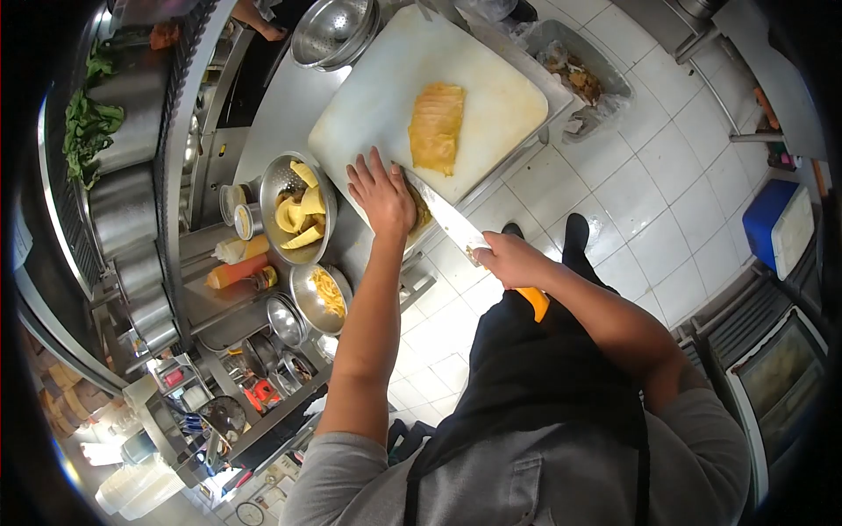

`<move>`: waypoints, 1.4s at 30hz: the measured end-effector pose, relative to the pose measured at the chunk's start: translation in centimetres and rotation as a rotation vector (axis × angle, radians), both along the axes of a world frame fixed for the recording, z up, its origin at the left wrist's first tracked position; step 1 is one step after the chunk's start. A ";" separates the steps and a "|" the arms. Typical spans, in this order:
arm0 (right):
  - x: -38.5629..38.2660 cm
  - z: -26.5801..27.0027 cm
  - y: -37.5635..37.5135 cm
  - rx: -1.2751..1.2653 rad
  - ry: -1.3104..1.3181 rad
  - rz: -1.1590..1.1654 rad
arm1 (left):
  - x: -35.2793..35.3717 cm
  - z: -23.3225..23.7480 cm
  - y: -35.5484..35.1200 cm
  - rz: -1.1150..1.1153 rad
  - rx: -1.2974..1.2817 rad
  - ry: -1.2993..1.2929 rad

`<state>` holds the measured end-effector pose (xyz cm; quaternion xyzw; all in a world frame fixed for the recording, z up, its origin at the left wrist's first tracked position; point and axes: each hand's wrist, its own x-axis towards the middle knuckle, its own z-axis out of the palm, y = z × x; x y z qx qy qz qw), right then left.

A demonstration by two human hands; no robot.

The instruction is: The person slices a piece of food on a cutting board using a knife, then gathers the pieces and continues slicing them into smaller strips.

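Note:
My left hand (382, 197) lies with its fingers spread on the near edge of the white cutting board (368, 114). Beside its thumb is a dark yellow-green piece of food (419, 206), partly covered by the hand and the blade. My right hand (517, 259) is closed round the orange handle of a wide-bladed kitchen knife (458, 230), whose blade points toward the left hand and that piece. Farther up the board rests a flat yellow-orange block of food (437, 127), with slice lines across its upper part.
Left of the board stand a perforated metal bowl (326, 241) of yellow pieces and a bowl (343, 317) of yellow strips. Steel colanders (331, 39) sit at the board's far corner. Sauce bottles (235, 273) line the counter. A grey waste bin (614, 79) is beyond the board's right side.

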<state>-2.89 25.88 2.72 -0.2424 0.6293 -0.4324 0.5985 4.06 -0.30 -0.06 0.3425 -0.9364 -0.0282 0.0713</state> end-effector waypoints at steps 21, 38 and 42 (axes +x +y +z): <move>1.5 -0.7 -2.4 0.006 0.188 -0.014 | -0.1 0.2 0.3 0.014 0.033 0.056; 0.2 1.1 -1.9 0.048 0.021 0.015 | 0.1 0.3 0.5 -0.005 0.016 0.099; 1.8 -0.1 -2.7 0.044 -0.003 -0.047 | 0.1 0.2 0.5 -0.008 0.007 0.108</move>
